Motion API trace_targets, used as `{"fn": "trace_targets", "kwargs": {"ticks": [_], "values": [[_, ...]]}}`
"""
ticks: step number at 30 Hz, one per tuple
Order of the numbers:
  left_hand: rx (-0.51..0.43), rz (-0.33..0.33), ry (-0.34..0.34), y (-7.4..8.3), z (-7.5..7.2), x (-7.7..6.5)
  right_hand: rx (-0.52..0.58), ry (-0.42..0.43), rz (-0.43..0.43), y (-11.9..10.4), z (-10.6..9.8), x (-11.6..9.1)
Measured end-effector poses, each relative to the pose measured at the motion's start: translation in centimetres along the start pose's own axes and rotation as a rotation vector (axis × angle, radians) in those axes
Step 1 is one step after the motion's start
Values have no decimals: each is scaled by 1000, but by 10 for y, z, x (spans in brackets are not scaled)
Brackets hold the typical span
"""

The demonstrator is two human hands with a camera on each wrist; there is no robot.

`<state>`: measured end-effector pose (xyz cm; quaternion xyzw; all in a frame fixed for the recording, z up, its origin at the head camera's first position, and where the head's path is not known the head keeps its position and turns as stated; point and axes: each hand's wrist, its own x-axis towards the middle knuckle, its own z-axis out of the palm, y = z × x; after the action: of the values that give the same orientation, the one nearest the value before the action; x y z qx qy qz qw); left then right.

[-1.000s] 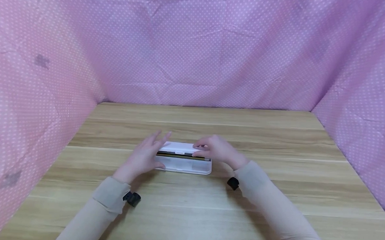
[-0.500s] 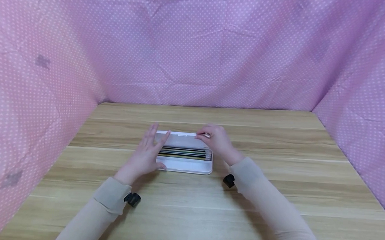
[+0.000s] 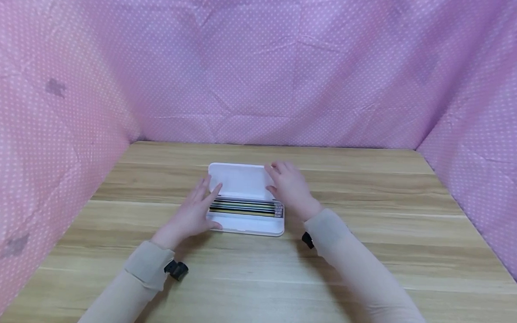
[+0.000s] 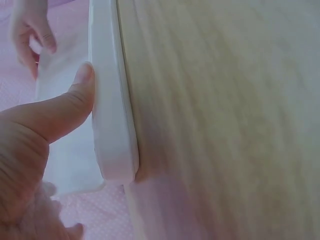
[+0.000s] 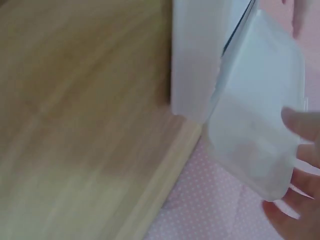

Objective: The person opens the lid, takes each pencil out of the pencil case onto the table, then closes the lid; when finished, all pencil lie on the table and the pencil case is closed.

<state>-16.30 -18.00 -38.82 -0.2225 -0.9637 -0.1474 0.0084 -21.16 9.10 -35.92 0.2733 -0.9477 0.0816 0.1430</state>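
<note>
A white plastic pencil case (image 3: 249,224) lies on the table with its lid (image 3: 240,180) swung back. Several dark and yellow pencils (image 3: 244,208) lie side by side in it. My left hand (image 3: 188,215) spans the case's left end with fingers spread; in the left wrist view its thumb (image 4: 75,102) rests along the case's near edge. At the lid's right end is my right hand (image 3: 293,189), fingers loosely apart. In the right wrist view its thumb (image 5: 297,122) overlaps the lid's inner face, while the other fingers are around its outer edge.
The wooden table (image 3: 253,281) runs under both forearms. Pink dotted cloth (image 3: 262,70) hangs behind it and at both sides. A small black camera (image 3: 176,269) is strapped at the left wrist, another (image 3: 308,240) at the right.
The lid has swung up and back, away from the person, uncovering the pencils. My right hand has moved back with it, and its pinch on the lid's edge has loosened. The left hand stays at its end.
</note>
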Motion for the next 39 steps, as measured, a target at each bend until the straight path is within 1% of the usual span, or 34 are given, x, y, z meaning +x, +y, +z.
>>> {"fn": "trace_targets", "kwargs": {"ticks": [3,6,14,17,21,26,34,37,39], "values": [[-17,-7,-27,-2,2,0,12,-149,47,2,3,1],[-40,-20,-57,-3,3,1,35,-249,79,6,8,3],[-79,-85,-114,-4,3,1,78,-358,118,15,21,11],[-85,-86,-118,-4,4,1,88,-396,133,16,23,13],[-103,-84,-120,-5,5,1,107,-425,142,17,25,14],[-120,-76,-128,-7,5,1,120,-431,143,18,30,15],[-151,-91,-158,-4,1,0,144,-463,140,23,33,16],[-147,-77,-137,-7,2,0,168,-454,141,23,32,16],[-157,-69,-114,-12,4,0,179,-425,131,23,31,16]]}}
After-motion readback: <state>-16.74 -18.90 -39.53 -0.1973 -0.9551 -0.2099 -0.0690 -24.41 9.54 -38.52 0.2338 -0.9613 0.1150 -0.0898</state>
